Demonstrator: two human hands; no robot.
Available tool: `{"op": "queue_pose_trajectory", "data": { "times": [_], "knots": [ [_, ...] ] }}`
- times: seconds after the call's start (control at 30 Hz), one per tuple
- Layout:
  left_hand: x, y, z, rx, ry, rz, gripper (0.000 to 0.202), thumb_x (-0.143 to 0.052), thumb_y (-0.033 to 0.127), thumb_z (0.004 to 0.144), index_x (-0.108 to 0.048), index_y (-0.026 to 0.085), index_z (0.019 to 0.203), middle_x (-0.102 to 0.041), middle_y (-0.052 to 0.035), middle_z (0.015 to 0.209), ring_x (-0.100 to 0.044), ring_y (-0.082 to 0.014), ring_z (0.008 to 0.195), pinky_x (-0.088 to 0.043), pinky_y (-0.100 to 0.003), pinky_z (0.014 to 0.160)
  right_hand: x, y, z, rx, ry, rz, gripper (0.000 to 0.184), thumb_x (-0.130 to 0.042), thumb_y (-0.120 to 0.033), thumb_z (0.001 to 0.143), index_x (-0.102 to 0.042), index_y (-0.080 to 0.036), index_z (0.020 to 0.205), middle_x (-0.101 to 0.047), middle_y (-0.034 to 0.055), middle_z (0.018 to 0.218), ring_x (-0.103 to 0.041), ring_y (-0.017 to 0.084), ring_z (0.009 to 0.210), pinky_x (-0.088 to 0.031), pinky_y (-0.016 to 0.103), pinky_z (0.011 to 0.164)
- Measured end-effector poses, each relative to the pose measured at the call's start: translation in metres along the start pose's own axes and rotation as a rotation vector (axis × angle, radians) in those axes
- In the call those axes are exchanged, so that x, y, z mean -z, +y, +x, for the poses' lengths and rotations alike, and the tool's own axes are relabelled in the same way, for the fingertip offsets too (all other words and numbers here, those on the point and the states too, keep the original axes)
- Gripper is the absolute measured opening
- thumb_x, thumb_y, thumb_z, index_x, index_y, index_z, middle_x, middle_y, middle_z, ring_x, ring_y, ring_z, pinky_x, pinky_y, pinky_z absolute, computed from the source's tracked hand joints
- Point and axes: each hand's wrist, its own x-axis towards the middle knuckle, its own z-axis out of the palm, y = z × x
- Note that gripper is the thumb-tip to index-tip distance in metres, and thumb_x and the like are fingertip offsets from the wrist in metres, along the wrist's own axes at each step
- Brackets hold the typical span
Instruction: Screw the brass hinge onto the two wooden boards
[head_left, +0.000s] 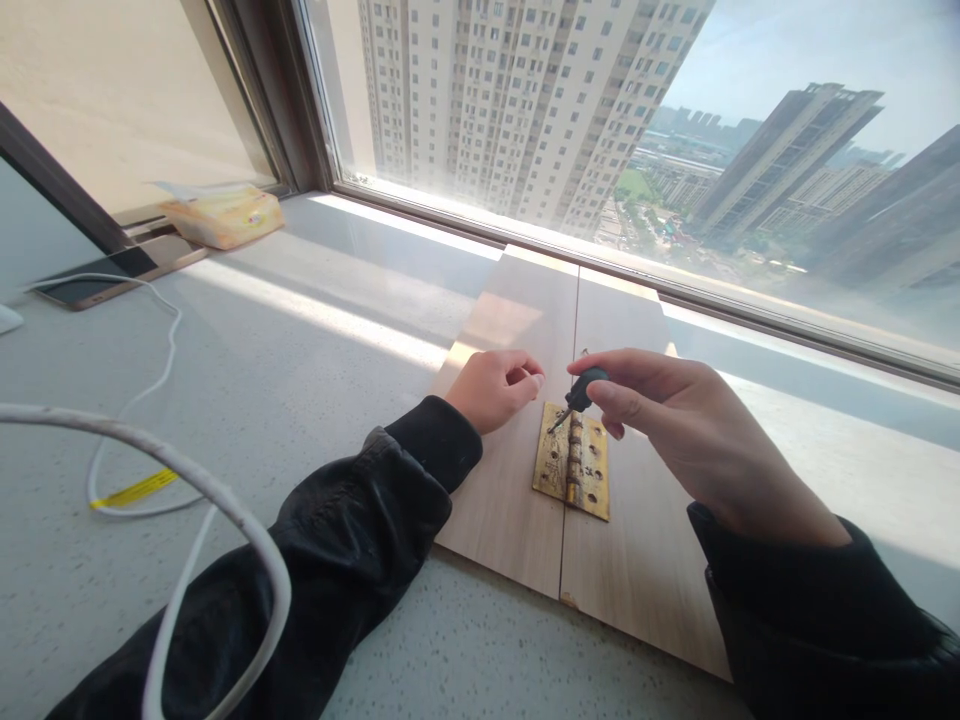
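Observation:
A worn brass hinge [574, 462] lies opened flat across the seam between two light wooden boards [510, 520]. My right hand [660, 405] pinches the dark handle of a short screwdriver [587, 388] between thumb and fingers. The screwdriver leans down to the left, its tip at a hole in the upper part of the hinge's left leaf. My left hand [499, 390] rests over the left board, just left of the hinge, fingers curled in a pinch; anything between them is hidden. A small screw [585, 352] shows beyond the right fingers, near the seam.
White cables [247, 540] loop across the left foreground, one with a yellow tag [135, 490]. A phone [97, 278] and a tissue pack [225, 215] lie at the far left of the speckled counter [300, 340]. A window frame [450, 220] borders its back edge.

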Motion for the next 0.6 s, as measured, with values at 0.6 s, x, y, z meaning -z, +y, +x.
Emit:
{"op": "queue_pose_trajectory", "data": {
  "times": [0.6],
  "knots": [
    [0.000,0.001,0.000,-0.009,0.007,0.021,0.021,-0.051,0.028,0.080,-0.065,0.014,0.084,-0.067,-0.0036,0.070,-0.060,-0.0138,0.065,-0.048,-0.027,0.066,-0.003,0.014,0.002,0.102,0.400,-0.396,0.032,-0.063,-0.048,0.074,-0.050,-0.021,0.068,-0.047,-0.0038,0.052,-0.042,0.010,0.046,-0.031,0.026,0.046]
  ]
}}
